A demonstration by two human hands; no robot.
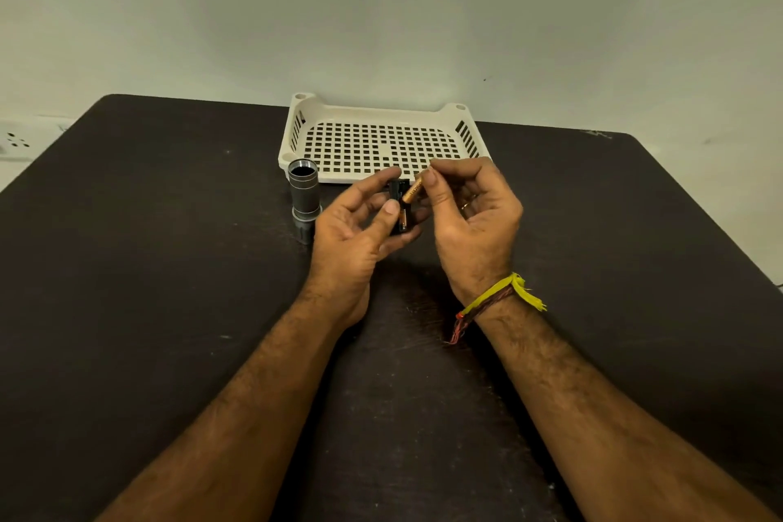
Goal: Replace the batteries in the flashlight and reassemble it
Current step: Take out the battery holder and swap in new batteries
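Battery (412,192), small, light, stiff and slick, sits pinched at its far end by your right hand (470,220), tilted onto the black holder (400,203) your left hand (351,233) clamps; pinch mid-barrel, flashlight body (304,199) stands left of both grips.

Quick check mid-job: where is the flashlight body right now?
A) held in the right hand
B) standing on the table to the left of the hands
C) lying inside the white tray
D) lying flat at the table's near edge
B: the flashlight body stands open end up on the table, just left of the left hand and in front of the white tray.
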